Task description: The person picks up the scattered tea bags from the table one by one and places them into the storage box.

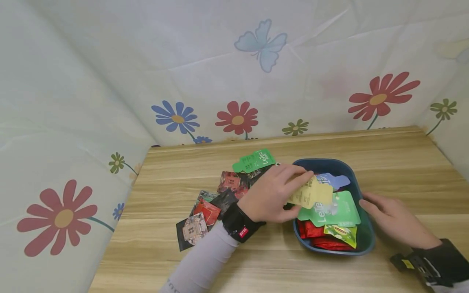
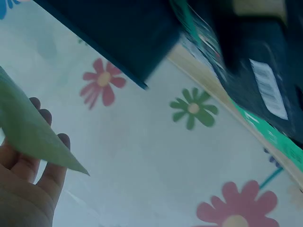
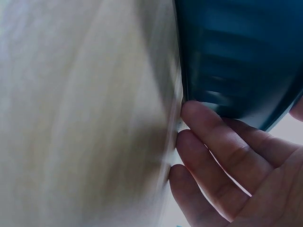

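A yellow tea sachet (image 1: 315, 194) is pinched in the left hand (image 1: 275, 191), above a dark blue plastic basin (image 1: 367, 243). In the left wrist view, a pale sachet (image 2: 35, 130) covers part of that hand's palm and fingers. Inside the basin lie a green LeTea sachet (image 1: 346, 209), a lilac sachet (image 1: 338, 181), a green-and-yellow packet (image 1: 342, 233) and red packets (image 1: 329, 244). The right hand (image 1: 397, 217) rests against the basin's right side. Its fingers (image 3: 227, 146) lie fairly straight, touching the basin low down near the tabletop in the right wrist view.
Left of the basin, a loose pile holds a green sachet (image 1: 256, 160), a red packet (image 1: 207, 211), a black packet with a patterned label (image 1: 194, 228) and several others. The wood-grain table (image 1: 154, 195) meets a flower-printed cloth wall (image 1: 205, 81) at its back and sides.
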Demonstrator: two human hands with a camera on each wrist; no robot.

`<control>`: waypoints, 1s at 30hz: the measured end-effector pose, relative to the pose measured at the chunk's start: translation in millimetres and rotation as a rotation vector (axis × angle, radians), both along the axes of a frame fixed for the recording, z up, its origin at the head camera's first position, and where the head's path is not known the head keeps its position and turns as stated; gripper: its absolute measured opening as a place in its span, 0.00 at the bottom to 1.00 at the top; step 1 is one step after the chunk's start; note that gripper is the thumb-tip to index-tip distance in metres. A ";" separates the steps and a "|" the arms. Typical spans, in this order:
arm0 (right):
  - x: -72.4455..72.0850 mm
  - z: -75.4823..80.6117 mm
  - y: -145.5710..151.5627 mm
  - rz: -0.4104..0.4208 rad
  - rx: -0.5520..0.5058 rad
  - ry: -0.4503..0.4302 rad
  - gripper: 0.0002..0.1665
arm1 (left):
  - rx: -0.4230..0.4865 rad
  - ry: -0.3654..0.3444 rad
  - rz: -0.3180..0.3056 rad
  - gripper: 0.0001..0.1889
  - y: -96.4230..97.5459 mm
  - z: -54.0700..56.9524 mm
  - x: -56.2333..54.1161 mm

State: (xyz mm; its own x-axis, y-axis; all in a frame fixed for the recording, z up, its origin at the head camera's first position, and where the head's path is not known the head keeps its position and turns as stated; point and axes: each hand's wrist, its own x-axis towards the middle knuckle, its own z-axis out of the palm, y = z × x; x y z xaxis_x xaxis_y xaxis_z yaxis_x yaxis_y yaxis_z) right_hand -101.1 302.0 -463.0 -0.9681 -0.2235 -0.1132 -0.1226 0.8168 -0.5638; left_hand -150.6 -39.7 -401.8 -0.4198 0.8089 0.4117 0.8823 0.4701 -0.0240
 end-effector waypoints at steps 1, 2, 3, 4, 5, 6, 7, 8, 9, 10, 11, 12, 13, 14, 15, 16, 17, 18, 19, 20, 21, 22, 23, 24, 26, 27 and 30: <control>0.0 0.2 0.1 -0.002 0.003 0.001 0.37 | -0.001 -0.001 -0.016 0.39 4.1 0.3 3.5; 0.1 0.2 0.1 -0.002 0.003 0.005 0.37 | 0.000 -0.003 -0.032 0.38 8.0 0.3 7.0; 0.2 0.3 0.1 -0.002 0.005 0.007 0.37 | -0.003 -0.001 -0.046 0.37 11.8 0.2 10.4; 0.3 0.6 -0.1 -0.002 0.005 0.008 0.37 | -0.001 -0.001 -0.062 0.36 15.5 0.0 13.7; 0.4 0.7 -0.3 -0.002 0.005 0.009 0.37 | 0.000 0.000 -0.075 0.35 18.9 -0.5 16.8; 0.5 0.9 -0.6 0.001 0.004 0.008 0.37 | -0.003 0.003 -0.084 0.35 22.1 -1.0 19.7; 0.7 1.4 -0.9 0.000 0.005 0.006 0.37 | 0.000 0.000 -0.095 0.34 25.0 -1.3 22.6; 1.0 1.6 -1.2 0.000 0.003 0.005 0.37 | 0.004 0.000 -0.103 0.34 27.5 -1.8 25.4; 1.1 2.0 -1.5 0.000 0.005 0.003 0.37 | 0.005 0.000 -0.108 0.34 29.9 -2.2 28.2; 1.4 2.4 -1.9 -0.001 0.006 0.002 0.36 | 0.012 -0.006 -0.113 0.34 32.0 -2.8 30.8; 1.5 2.6 -2.0 -0.001 0.008 0.000 0.36 | 0.016 -0.008 -0.114 0.34 34.1 -3.4 33.2; 1.8 2.7 -2.1 0.000 0.011 0.000 0.36 | 0.021 -0.011 -0.114 0.34 36.1 -4.4 35.5; 1.9 2.9 -2.2 -0.002 0.014 0.001 0.36 | 0.031 -0.015 -0.114 0.34 38.0 -5.4 37.6; 2.0 3.0 -2.2 -0.001 0.015 0.003 0.36 | 0.035 -0.013 -0.108 0.34 39.8 -6.5 39.6; 1.9 2.9 -2.0 -0.001 0.017 0.004 0.36 | 0.039 -0.012 -0.102 0.34 41.5 -7.5 41.4; 1.8 3.0 -2.0 0.000 0.018 0.002 0.36 | 0.043 -0.014 -0.095 0.34 43.2 -8.5 43.0; 1.7 3.1 -1.7 0.001 0.017 0.004 0.35 | 0.043 -0.013 -0.086 0.34 44.6 -9.6 44.3; 1.5 3.3 -1.7 0.002 0.017 0.005 0.36 | 0.046 -0.013 -0.081 0.34 45.9 -10.5 45.6; 1.3 3.4 -1.6 0.003 0.014 0.005 0.36 | 0.048 -0.014 -0.075 0.34 47.0 -11.4 46.7; 1.3 3.6 -1.6 0.003 0.012 0.006 0.36 | 0.050 -0.022 -0.071 0.35 48.1 -12.2 47.6; 1.0 3.4 -1.3 0.004 0.012 0.005 0.36 | 0.047 -0.034 -0.065 0.39 48.8 -12.9 48.6; 0.9 3.3 -1.4 0.004 0.012 0.006 0.36 | 0.038 -0.046 -0.055 0.43 49.2 -13.8 49.3; 0.8 3.3 -1.4 0.004 0.010 0.009 0.36 | 0.026 -0.060 -0.044 0.49 49.3 -14.6 50.0; 0.7 3.0 -1.2 0.004 0.007 0.011 0.36 | 0.016 -0.083 -0.033 0.54 49.1 -15.2 50.5; 0.6 2.7 -0.8 0.002 0.004 0.015 0.36 | -0.008 -0.123 -0.007 0.64 47.8 -15.8 50.5; 0.3 2.5 -0.8 0.001 0.003 0.014 0.36 | -0.026 -0.134 0.013 0.67 46.5 -15.7 50.0; 0.0 2.4 -0.4 0.001 0.000 0.012 0.36 | -0.060 -0.165 0.063 0.69 40.9 -12.7 44.4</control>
State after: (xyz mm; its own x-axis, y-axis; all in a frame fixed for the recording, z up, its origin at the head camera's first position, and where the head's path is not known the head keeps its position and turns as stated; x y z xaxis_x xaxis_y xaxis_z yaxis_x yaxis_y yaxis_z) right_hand -101.1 301.6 -460.6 -0.9693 -0.2239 -0.1016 -0.1298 0.8167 -0.5623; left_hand -106.1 1.2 -414.5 -0.5282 0.7997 0.2854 0.8454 0.5267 0.0888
